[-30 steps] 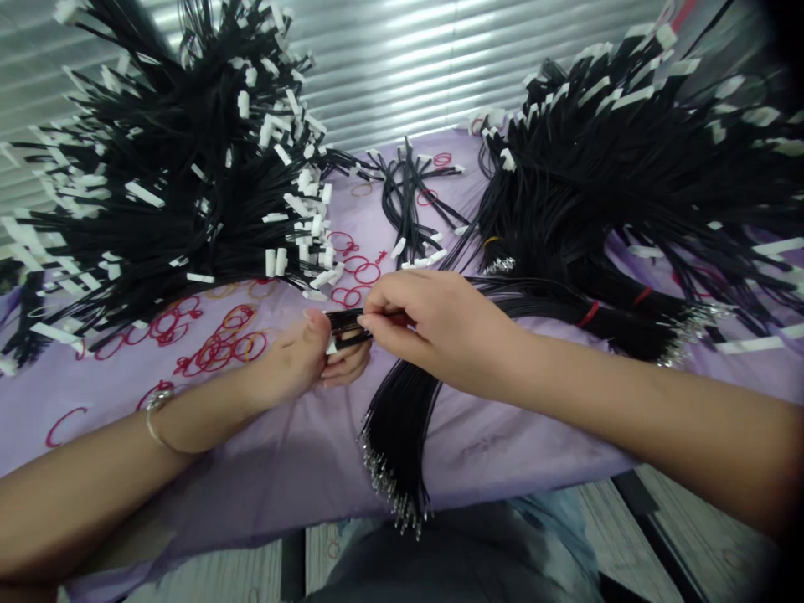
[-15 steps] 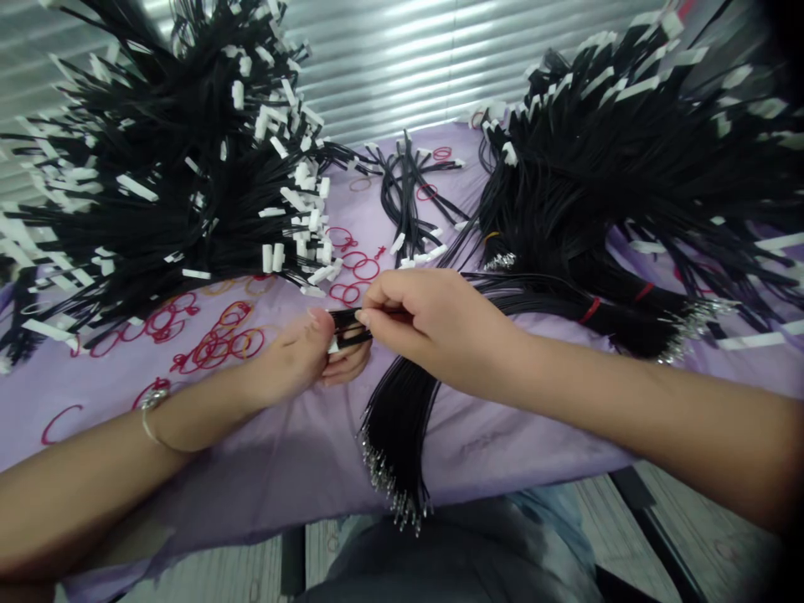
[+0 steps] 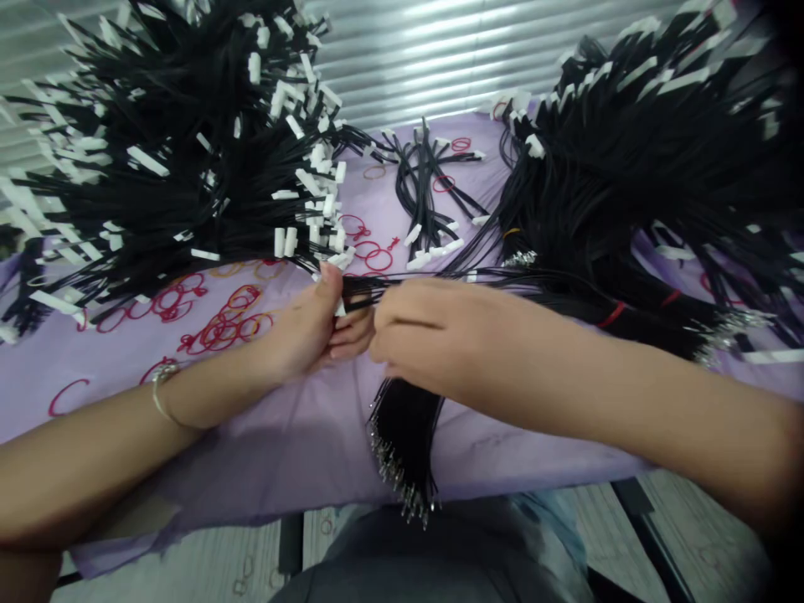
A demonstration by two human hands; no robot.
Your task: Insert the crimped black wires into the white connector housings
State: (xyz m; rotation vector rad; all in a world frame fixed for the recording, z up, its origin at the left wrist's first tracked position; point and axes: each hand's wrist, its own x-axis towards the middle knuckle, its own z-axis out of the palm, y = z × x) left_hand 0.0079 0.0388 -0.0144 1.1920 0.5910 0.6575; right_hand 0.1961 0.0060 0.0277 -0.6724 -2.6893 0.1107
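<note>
Frame centre: left hand [image 3: 305,327] pinching black wires [image 3: 361,289]; right hand [image 3: 440,327] curled, grip hidden, can't tell. Likely wire-handling step; next needs steady left pinch.

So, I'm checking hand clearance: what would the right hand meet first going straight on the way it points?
Probably the left hand, at its curled fingers, close ahead of the right hand; depth is hard to judge.

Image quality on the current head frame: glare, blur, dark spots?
Head view: glare streaks the slatted backdrop; head view: the right hand looks soft, fine detail smeared; head view: darkness swallows the far right edge, dimming the cable pile there; head view: black wires by the left hand merge, strands uncountable.
</note>
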